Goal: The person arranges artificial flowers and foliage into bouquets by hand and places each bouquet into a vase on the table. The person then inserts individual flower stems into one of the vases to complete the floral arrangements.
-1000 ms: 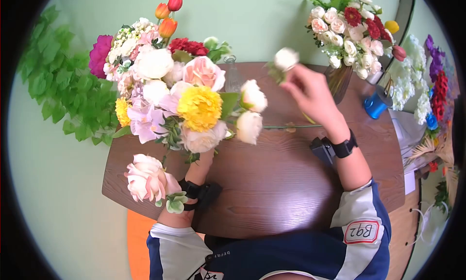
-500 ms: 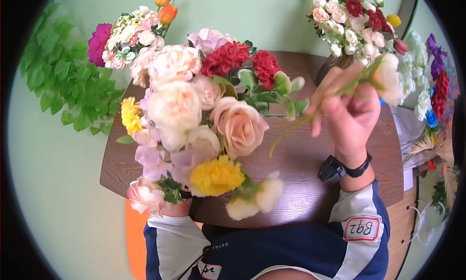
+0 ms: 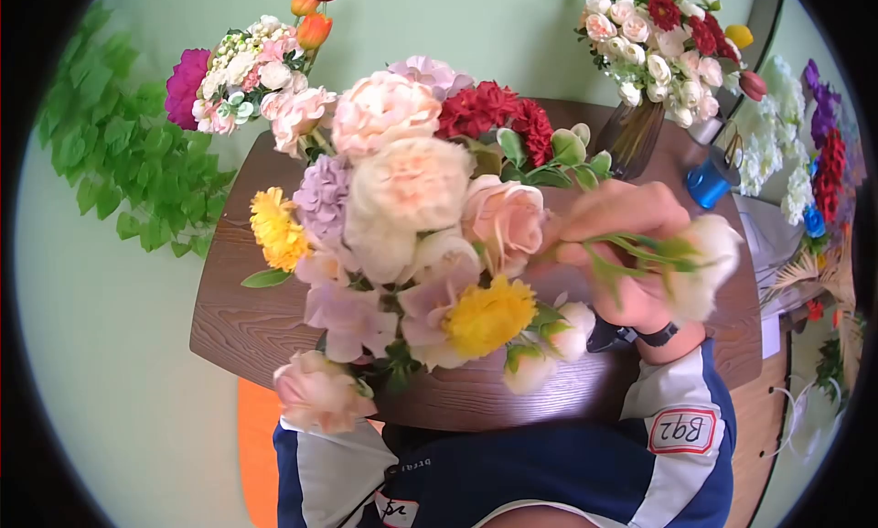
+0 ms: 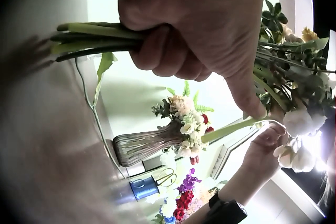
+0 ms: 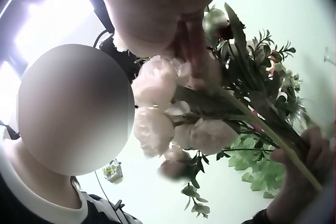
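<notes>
The bouquet [image 3: 412, 185] mixes pale pink roses, yellow and red carnations and lilac blooms. Its bundled stems [image 4: 94, 37] are gripped in my left hand [image 4: 194, 29], whose fingers curl round them; in the head view the blooms hide this hand. My right hand [image 3: 631, 212] pinches a white flower [image 3: 706, 267] by its green stem, close to the bouquet's right side. That long stem [image 5: 265, 127] runs across toward the left hand in the right wrist view. A pink rose [image 3: 508, 221] of the bouquet sits right by the right fingertips.
Behind, a dark glass vase [image 3: 631, 139] holds white, pink and red flowers. Near it stand a blue spool [image 3: 712, 185] and scissors. A loose stem [image 4: 94, 108] lies on the brown table [image 3: 238, 304]. Green leaves [image 3: 114, 153] hang on the left.
The bouquet came nearer and tilted toward the head camera, then shifted right. My right hand brought the white flower from the back of the table to the bouquet's right side.
</notes>
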Demonstrator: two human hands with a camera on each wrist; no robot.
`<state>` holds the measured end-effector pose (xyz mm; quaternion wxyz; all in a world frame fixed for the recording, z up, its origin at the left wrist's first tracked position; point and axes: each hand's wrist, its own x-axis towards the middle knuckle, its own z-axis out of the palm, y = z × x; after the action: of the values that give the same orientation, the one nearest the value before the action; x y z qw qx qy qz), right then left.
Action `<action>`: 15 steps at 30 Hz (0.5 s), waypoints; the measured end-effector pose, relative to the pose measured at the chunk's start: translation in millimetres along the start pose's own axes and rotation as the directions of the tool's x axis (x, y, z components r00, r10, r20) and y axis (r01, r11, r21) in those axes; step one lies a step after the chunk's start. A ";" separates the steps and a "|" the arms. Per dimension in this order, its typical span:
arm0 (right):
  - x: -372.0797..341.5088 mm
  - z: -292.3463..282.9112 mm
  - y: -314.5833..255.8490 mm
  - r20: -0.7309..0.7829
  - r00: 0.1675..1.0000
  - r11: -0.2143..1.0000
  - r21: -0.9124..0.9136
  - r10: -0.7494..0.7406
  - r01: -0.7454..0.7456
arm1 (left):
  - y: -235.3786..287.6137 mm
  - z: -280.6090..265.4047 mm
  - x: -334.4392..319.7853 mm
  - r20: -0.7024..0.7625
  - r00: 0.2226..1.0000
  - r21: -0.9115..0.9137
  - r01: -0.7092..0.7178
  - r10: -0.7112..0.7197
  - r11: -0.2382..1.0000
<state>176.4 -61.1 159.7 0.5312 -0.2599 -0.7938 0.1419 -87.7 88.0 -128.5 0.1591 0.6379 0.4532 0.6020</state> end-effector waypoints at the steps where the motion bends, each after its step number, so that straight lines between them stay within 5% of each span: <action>1: 0.0 2.2 7.2 -0.042 0.998 0.998 0.053 -0.042 0.044 | 0.8 0.1 1.2 0.008 1.000 -0.013 0.003 -0.003 1.000; 3: -2.5 12.3 17.8 -0.084 0.993 0.991 0.103 -0.083 0.091 | 2.8 0.1 3.4 0.018 1.000 -0.039 0.010 -0.009 0.999; 5: -2.5 21.6 21.2 -0.128 0.988 0.890 0.457 0.086 -0.018 | 5.0 -0.1 5.1 0.025 1.000 -0.065 0.019 -0.017 0.998; 10: -4.7 32.6 28.6 -0.140 0.977 0.874 0.481 0.160 -0.074 | 10.5 -2.0 9.0 0.047 0.998 -0.126 0.043 -0.037 0.991; 13: -8.2 38.9 26.8 -0.061 0.937 0.749 0.620 0.343 -0.234 | 14.1 -3.7 11.3 0.062 0.997 -0.161 0.059 -0.050 0.985; 15: -7.6 38.0 31.0 -0.085 0.948 0.798 0.566 0.305 -0.206 | 17.4 -4.3 13.0 0.071 0.996 -0.185 0.069 -0.057 0.980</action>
<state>152.0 -37.8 123.2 0.6256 -0.2125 -0.6278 0.4115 -86.6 87.2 -106.4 0.2521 0.6246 0.4092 0.6155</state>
